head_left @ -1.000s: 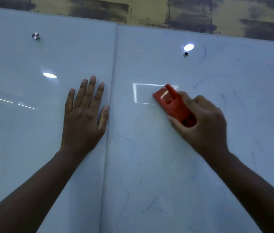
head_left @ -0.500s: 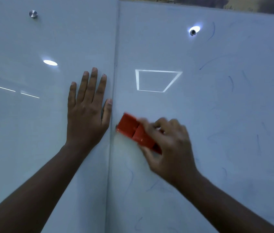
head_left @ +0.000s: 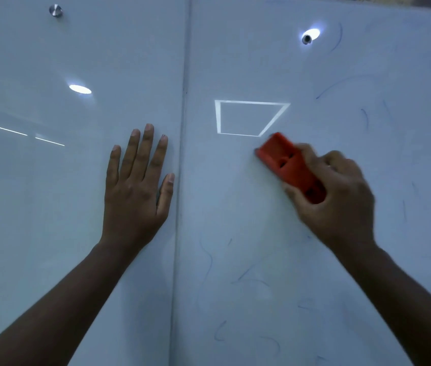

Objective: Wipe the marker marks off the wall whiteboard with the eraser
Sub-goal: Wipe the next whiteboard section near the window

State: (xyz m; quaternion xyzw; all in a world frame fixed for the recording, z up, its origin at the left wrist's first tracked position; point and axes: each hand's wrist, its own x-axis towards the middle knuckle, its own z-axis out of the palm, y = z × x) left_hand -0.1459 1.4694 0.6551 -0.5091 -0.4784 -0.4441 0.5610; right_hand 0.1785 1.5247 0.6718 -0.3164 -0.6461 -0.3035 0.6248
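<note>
Right hand (head_left: 341,199) grips the orange-red plastic block eraser (head_left: 288,166), fingers curled over its far side, thumb along the near edge. Eraser sits right of centre in the frame, tilted with its free end pointing up-left, face against the glossy white wall whiteboard (head_left: 235,207). Both eraser and hand are motion-blurred.

Left hand (head_left: 136,186) is flat on the board at centre-left, fingers straight and close together pointing up, palm pressed on the surface, holding nothing. Its thumb lies just beside the vertical seam (head_left: 181,180) that splits the board into a left and a right panel.

Eraser's free end is just below the lower right corner of a bright reflected rectangle outline (head_left: 251,118) on the right panel, near it; cannot tell if they overlap.

Thin blue marker marks (head_left: 206,257) are scattered over the right panel: squiggles in the lower centre, short strokes at the right edge and upper right. All are faint.

Round metal standoff (head_left: 55,10) at upper left, second standoff (head_left: 307,38) at upper right, partly washed out by a light glare. Oval light reflection (head_left: 80,89) and a thin reflected line (head_left: 18,132) sit on the left panel.
</note>
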